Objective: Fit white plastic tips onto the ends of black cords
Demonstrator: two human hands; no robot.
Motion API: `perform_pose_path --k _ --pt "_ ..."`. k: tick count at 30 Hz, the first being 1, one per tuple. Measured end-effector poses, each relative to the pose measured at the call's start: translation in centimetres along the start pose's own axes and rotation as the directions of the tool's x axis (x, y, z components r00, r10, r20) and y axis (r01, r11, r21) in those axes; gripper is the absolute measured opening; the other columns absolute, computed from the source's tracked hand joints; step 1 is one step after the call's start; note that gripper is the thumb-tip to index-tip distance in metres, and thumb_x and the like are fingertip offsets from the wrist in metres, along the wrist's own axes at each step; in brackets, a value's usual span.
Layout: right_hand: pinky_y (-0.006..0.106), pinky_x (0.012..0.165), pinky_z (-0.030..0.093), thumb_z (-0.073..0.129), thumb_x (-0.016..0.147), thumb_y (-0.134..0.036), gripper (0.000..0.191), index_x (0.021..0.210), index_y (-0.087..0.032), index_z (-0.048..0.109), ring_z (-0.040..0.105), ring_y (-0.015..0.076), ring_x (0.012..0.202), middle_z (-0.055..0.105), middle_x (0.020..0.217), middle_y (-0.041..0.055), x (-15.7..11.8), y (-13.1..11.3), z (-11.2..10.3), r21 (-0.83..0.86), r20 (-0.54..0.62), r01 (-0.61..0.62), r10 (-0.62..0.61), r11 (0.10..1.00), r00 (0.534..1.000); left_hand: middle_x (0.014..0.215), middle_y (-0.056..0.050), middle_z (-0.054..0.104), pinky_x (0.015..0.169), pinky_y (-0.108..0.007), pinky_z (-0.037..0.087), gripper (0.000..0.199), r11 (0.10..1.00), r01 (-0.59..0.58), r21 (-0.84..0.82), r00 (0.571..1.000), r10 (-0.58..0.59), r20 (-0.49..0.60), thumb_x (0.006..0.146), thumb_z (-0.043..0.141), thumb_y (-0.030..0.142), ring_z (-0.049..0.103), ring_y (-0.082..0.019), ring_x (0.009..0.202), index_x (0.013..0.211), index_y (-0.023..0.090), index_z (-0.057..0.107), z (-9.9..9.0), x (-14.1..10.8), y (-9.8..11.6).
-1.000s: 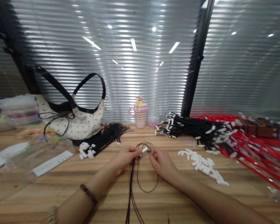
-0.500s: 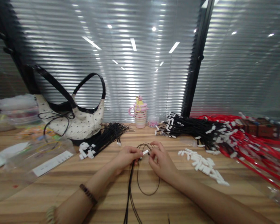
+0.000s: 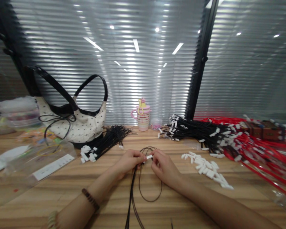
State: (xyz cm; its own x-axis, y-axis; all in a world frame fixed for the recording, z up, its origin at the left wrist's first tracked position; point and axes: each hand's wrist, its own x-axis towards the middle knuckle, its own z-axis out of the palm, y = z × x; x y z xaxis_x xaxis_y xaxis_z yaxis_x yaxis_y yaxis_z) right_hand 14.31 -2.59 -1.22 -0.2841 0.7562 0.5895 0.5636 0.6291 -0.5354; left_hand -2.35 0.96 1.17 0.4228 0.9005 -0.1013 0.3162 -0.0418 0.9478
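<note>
My left hand (image 3: 131,159) pinches a small white plastic clip (image 3: 149,157) between thumb and fingertips, along with several black cords (image 3: 132,187) that hang down toward me. Facing it, my right hand (image 3: 163,165) is closed on a black cord end at the clip's right tip. Whether the cord sits inside the clip is too small to tell. A thin loop of black cord (image 3: 150,201) lies below the hands on the wooden table (image 3: 109,197), and more loops curve behind the fingers.
Loose white clips (image 3: 206,168) lie right of my hands. Behind them are black cords with white clips (image 3: 193,128) and red straps (image 3: 264,149). On the left are a bundle of black cords (image 3: 112,140), a spotted bag (image 3: 85,127) and plastic packaging (image 3: 47,159). A striped mug (image 3: 143,119) stands behind.
My right hand has shifted slightly toward the clip, its fingers bending closer around the cord end. The hanging loop has moved a little left and down. My left hand stays almost still.
</note>
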Motion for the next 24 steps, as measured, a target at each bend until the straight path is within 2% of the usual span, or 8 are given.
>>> perform_pose_path --k 11,24 --pt "0.024 0.068 0.037 0.038 0.072 -0.003 0.015 0.077 -0.016 0.045 0.046 0.014 0.078 0.048 0.083 0.004 0.04 -0.13 0.01 -0.002 0.013 0.008 -0.008 1.0 1.0 0.053 0.002 0.051 0.047 -0.019 0.028 0.031 1.0 -0.011 -0.011 1.0 0.011 -0.012 0.063 0.061 0.043 0.04 -0.006 0.046 0.065 0.012 0.06 -0.05 0.14 -0.33" --pt "0.022 0.06 0.035 0.041 0.07 -0.004 0.012 0.069 -0.016 0.041 0.045 0.0127 0.07 0.049 0.079 0.0033 0.1 -0.22 -0.1 -0.002 0.01 -0.014 0.014 1.0 1.0 0.054 0.001 0.049 0.047 -0.018 0.027 0.029 1.0 -0.004 -0.022 1.0 0.004 -0.01 0.064 0.059 0.04 0.04 -0.006 0.047 0.066 0.011 0.06 -0.07 0.2 -0.33"
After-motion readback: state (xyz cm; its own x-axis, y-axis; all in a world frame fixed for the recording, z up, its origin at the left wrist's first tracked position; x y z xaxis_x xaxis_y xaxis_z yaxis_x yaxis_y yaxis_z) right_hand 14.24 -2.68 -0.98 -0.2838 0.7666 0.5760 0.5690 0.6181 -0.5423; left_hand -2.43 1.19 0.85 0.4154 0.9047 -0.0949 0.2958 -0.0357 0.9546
